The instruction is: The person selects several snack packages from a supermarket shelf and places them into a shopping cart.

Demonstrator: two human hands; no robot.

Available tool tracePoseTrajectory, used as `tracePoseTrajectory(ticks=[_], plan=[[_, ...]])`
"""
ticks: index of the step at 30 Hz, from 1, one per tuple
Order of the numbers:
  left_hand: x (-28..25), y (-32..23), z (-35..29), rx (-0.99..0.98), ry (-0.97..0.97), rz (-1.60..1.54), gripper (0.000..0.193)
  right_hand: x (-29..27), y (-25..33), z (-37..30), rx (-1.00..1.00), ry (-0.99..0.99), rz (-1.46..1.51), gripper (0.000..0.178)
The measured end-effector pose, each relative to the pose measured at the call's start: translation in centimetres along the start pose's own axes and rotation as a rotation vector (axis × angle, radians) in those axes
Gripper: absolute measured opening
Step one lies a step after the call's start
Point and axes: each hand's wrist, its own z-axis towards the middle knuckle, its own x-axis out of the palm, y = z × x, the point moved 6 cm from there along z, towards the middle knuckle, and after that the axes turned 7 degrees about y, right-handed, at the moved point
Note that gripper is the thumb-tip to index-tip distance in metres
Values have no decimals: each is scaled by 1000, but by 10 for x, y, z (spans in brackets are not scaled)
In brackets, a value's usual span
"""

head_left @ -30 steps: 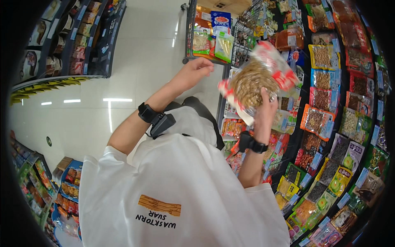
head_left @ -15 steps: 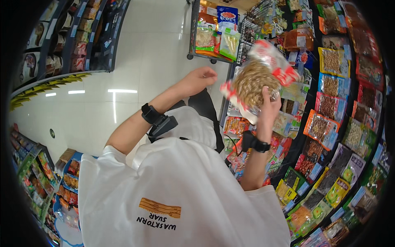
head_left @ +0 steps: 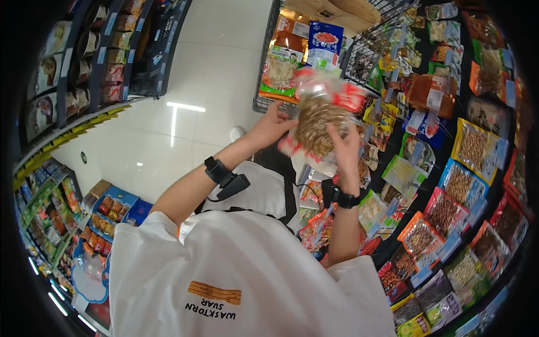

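Observation:
In front of me, my right hand grips the right side of a clear bag of brown dried food with red and white printing. The bag is smeared by motion, so its exact contents cannot be told. At the bag's left edge, my left hand has its fingers apart, the fingertips close to or touching the plastic. Just beyond the bag stands a black wire shopping cart. In it lie a blue packet, an orange-brown packet and a clear pouch with a green edge.
Shelves of hanging and stacked food packets run along my right. More dark shelves stand at the far left, beyond a shiny tiled floor. A low display of snack packs is at the near left. Brown cardboard sits across the cart's far part.
The bag has moved left and slightly away from the right shelf with my right hand. My left hand has come up to its edge. The cart appears closer and larger.

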Motion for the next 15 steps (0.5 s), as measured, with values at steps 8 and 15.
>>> tracePoseTrajectory(ticks=[8, 15], plan=[[-20, 28, 104, -252, -156, -215, 55, 58, -85, 104, 302, 482, 63, 35], [-65, 77, 142, -351, -596, 358, 55, 115, -167, 150, 172, 474, -320, 53]])
